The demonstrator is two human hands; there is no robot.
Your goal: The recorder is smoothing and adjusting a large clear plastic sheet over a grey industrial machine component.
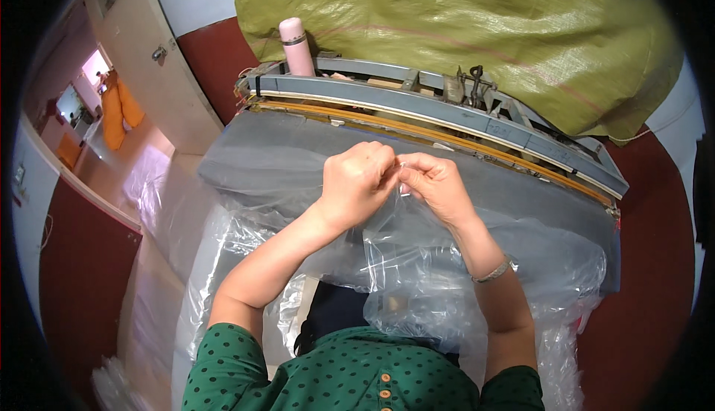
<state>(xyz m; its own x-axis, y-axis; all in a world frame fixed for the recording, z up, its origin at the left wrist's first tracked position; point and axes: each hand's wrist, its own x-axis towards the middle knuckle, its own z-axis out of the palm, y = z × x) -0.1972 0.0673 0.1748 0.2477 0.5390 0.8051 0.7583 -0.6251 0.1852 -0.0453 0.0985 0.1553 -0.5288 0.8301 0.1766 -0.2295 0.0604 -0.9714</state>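
Both hands meet over the middle of a dark grey work surface point(261, 143). My left hand point(357, 180) is closed, its fingers curled in and pinching a gathered bit of clear plastic sheet. My right hand point(434, 181) pinches the same plastic between thumb and fingers, its tips almost touching the left ones. From there the clear plastic sheet point(417, 254) hangs in wrinkled folds toward my body and over the near edge. What lies inside the pinch is partly hidden by my fingers. A bracelet sits on my right wrist.
Behind the surface runs a long grey metal frame point(357, 92) with an orange-yellow strip point(417, 129). A pink flask point(296, 47) stands at its left end. A green-yellow woven sheet point(462, 31) hangs beyond. More clear plastic point(160, 232) spreads at left, near an open door point(149, 46).
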